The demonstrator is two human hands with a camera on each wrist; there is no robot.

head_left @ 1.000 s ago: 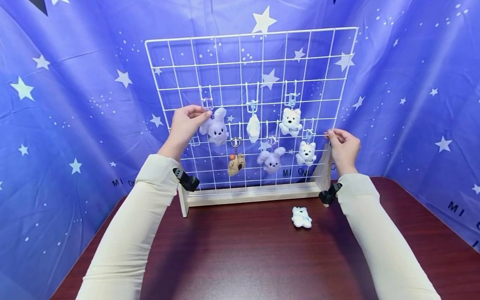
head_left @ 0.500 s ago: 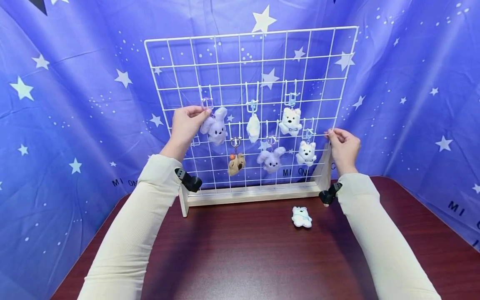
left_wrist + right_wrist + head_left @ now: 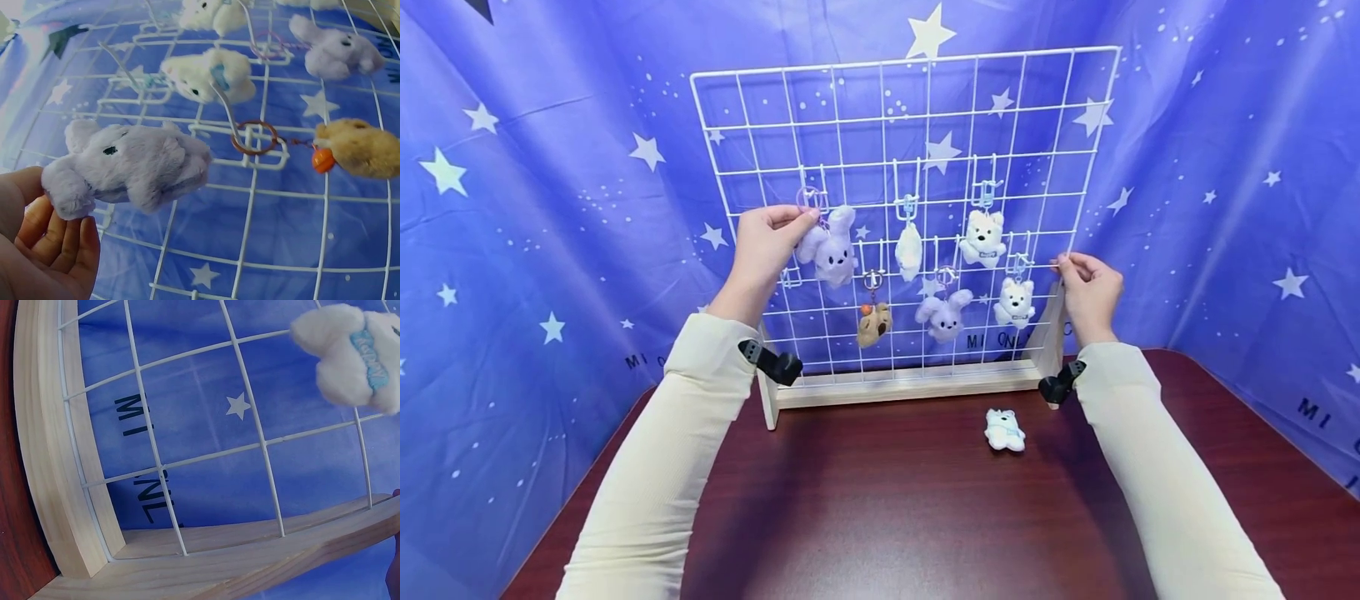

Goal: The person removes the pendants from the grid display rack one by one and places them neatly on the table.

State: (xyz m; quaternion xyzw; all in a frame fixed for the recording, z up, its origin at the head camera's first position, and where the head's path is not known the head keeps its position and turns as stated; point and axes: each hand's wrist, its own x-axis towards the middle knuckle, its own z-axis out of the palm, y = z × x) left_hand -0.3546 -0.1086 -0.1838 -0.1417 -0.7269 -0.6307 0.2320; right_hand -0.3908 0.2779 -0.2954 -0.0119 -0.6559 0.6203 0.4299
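Note:
In the head view, my left hand [image 3: 762, 254] pinches a lilac plush bunny keychain [image 3: 835, 257] by its ear. The keychain's purple ring [image 3: 812, 198] is at a wire hook near the upper left of a white grid rack [image 3: 910, 384]. Up close in the left wrist view, the bunny [image 3: 147, 164] lies sideways across the picture, its ear between my thumb and the curled fingers [image 3: 62, 240]. My right hand [image 3: 1092, 292] pinches the right side of the rack. Beside that hand hangs a white plush dog keychain [image 3: 1015, 302].
Other keychains hang from hooks: a brown plush [image 3: 874, 323] with an orange bead, a second lilac bunny [image 3: 943, 317], a white plush turned sideways [image 3: 908, 250] and another white dog [image 3: 983, 239]. One white plush [image 3: 1004, 431] lies on the dark red table [image 3: 880, 517].
The left hand has shifted slightly left and up at the bunny, and the purple ring is turned a little. The head view has tilted slightly. The right hand keeps its place on the rack.

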